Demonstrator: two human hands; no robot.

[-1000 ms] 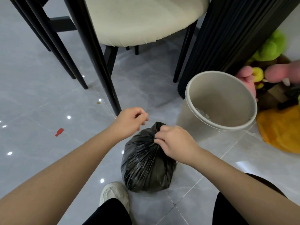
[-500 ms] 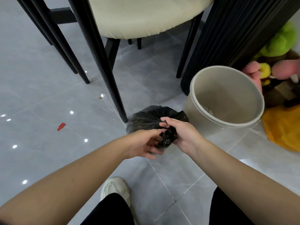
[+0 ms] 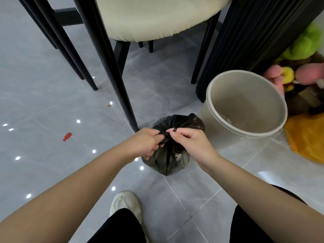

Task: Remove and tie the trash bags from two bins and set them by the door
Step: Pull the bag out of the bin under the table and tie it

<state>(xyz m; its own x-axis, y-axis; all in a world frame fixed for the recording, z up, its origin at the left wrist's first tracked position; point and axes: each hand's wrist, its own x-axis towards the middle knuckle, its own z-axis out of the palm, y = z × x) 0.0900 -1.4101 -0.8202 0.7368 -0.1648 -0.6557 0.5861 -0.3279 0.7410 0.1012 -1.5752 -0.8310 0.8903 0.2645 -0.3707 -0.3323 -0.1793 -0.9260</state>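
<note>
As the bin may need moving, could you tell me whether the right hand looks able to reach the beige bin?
Probably yes: the beige bin stands just beside the right hand, nothing between them. That hand is pinching the neck of the black bag, so it must let go first.

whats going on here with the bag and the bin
A person is bent over a black trash bag that sits on the tiled floor. The left hand and right hand both pinch the bag's gathered neck, apparently tying it shut. The beige bin just to the right stands upright with no liner and only a small scrap at its bottom. The bag has not yet gone to the door.
</note>
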